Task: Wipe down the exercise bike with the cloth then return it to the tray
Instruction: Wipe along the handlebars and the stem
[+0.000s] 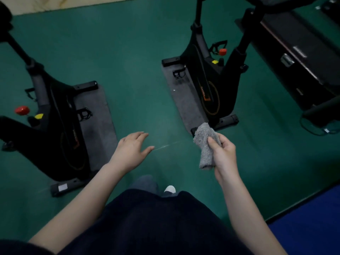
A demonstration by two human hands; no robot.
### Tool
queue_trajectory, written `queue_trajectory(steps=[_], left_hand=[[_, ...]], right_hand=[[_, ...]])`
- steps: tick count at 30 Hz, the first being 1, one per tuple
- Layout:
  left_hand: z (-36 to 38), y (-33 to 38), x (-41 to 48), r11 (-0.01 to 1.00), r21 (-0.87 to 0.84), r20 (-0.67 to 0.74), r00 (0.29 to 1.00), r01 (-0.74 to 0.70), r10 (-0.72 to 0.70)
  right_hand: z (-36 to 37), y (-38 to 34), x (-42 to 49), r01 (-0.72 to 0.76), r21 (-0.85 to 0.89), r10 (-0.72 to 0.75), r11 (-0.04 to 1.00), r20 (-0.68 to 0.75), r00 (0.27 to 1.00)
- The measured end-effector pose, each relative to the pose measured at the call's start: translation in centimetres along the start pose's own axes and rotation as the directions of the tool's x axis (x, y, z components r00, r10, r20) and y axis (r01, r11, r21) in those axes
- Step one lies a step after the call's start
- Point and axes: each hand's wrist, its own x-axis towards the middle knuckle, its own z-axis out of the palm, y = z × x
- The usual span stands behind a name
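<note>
At the far left stands a black exercise bike (55,116) on a grey floor mat (99,111). A red knob (22,109) and a yellow tab (39,116) show on its frame. The floor (128,61) around it is dark green.

Nearer the middle, the person's left hand (132,150) hangs in the air over the floor, palm down, its fingers (141,135) straight and spread, holding nothing. Below it are the person's dark top and the white toe of a shoe (170,189).

To the right is a second exercise bike (211,80) of the same make on its own grey mat (181,96). Just in front of its near foot, the right hand (223,155) grips a fluffy grey cloth (207,144); the thumb and curled fingers pinch it at the middle, so one end bunches above the hand and the other droops below. From here the cloth overlaps the end of that bike's foot bar; I cannot tell whether it touches it.

Further right lies a black treadmill (298,57), and a blue mat (312,227) fills the near right corner.
</note>
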Motion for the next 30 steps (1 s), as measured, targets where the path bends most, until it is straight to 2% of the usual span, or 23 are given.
queue_trajectory(steps=[9, 18, 23, 30], left_hand=[[-1.0, -1.1, 4.1, 0.983, -0.078, -0.059, 0.983, 0.167, -0.172], [-4.9, -5.4, 14.1, 0.952, -0.157, -0.093, 0.956, 0.263, -0.279], [-8.6, -7.8, 19.2, 0.95, -0.153, -0.126, 0.948, 0.271, -0.291], [-11.3, -11.0, 21.1, 0.88, -0.237, -0.129, 0.885, 0.411, -0.448]], right_hand=[[4.0, -2.4, 6.9, -0.004, -0.079, 0.02, 0.997, 0.202, 0.979], [10.9, -6.6, 16.5, 0.014, -0.157, 0.026, 0.988, 0.253, 0.967], [16.2, -9.4, 21.4, 0.046, -0.172, 0.005, 0.984, 0.288, 0.958], [24.6, -11.9, 25.9, 0.115, -0.22, 0.001, 0.969, 0.466, 0.885]])
